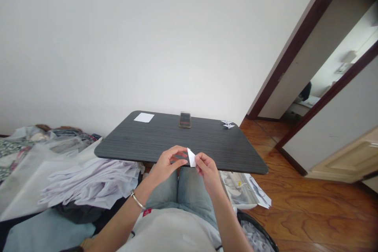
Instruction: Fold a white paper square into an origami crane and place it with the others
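Observation:
A small folded piece of white paper (191,158), triangular in shape, is held up over the near edge of the dark table (165,136). My right hand (206,168) pinches its right corner between thumb and fingers. To its left, my left hand (169,162) has thumb and fingers apart, the fingertips close to the paper's left edge. Whether a left fingertip touches the paper is hard to tell. At the table's back left lies a flat white paper sheet (144,117). Several folded white paper pieces (227,124) with pointed tips sit at the back right.
A phone-like dark device (185,120) stands at the table's back, near the wall. Piled clothes and cloth (91,183) lie to the left. On the right are a white box of items (240,191) and a dark bin (256,236) with paper scraps, on the wooden floor.

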